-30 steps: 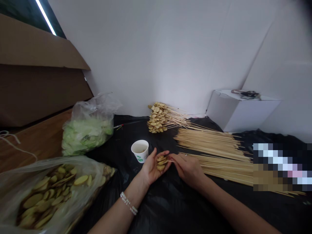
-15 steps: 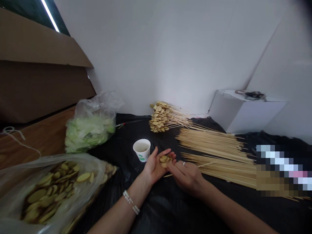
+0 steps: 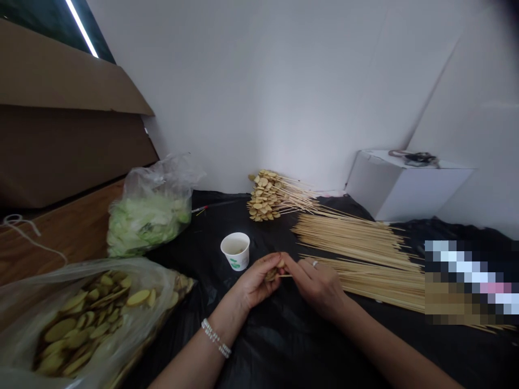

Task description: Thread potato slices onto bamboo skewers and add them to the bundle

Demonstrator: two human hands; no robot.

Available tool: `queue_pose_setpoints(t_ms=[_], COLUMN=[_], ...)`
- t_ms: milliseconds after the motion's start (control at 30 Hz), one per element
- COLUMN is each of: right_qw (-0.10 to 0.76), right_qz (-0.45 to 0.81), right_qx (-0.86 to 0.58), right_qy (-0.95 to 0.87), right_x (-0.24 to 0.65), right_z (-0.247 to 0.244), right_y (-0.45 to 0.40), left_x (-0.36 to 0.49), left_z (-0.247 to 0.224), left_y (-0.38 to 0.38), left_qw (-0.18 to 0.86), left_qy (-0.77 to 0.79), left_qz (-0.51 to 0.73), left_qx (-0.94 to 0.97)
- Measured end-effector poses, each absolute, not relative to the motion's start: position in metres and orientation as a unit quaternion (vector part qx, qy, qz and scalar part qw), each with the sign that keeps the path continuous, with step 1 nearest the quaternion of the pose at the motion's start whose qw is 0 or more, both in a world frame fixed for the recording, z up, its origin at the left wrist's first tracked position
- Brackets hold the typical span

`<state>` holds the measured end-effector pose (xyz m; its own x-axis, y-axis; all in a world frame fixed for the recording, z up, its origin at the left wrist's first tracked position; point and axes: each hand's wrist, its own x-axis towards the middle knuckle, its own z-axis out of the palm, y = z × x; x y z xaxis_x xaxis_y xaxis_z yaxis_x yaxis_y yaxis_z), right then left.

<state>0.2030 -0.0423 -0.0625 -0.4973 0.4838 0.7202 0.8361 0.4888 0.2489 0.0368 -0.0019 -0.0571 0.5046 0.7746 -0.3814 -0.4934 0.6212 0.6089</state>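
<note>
Potato slices (image 3: 272, 274) lie in my left hand (image 3: 259, 281), whose fingers are curled round them. My right hand (image 3: 320, 283), with a ring on one finger, reaches to the same slices, its fingertips touching them at my left fingertips. A thin wooden skewer (image 3: 286, 276) shows between the two hands; its far end is hidden by my right hand. Just beyond my left hand stands a white paper cup (image 3: 235, 251). At the back, skewered potato slices (image 3: 264, 195) are piled together. Loose bare skewers (image 3: 352, 237) lie right of my hands.
An open plastic bag of potato slices (image 3: 77, 329) is at the lower left. Behind it sits a bag of pale green vegetable (image 3: 148, 219). A white box (image 3: 409, 186) stands at the back right, a cardboard box (image 3: 68, 151) at the left.
My left hand has gone from palm up and open to curled round the slices. My right hand has shifted slightly right, its fingertips now at the upper edge of the slices.
</note>
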Motion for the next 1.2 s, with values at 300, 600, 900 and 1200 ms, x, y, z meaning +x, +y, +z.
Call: queue_pose_setpoints(t_ms=[300,600,900,1200], right_qw=[0.278,0.264,0.251,0.236], right_qz=[-0.224,-0.23,-0.212,-0.207], right_qx=[-0.487,-0.5,-0.511,-0.522], right_qy=[-0.797,-0.792,-0.794,-0.793], right_x=[0.201,0.207,0.206,0.204], right_z=[-0.058,-0.068,-0.069,-0.069], right_y=[-0.043,-0.037,-0.037,-0.039], left_x=[0.033,0.036,0.038,0.039], left_z=[-0.057,-0.06,-0.059,-0.061], left_y=[0.006,0.008,0.005,0.005], left_qw=[0.824,0.807,0.795,0.773], left_qy=[0.318,0.347,0.36,0.38], left_qz=[0.434,0.445,0.447,0.457], left_qx=[0.178,0.177,0.195,0.224])
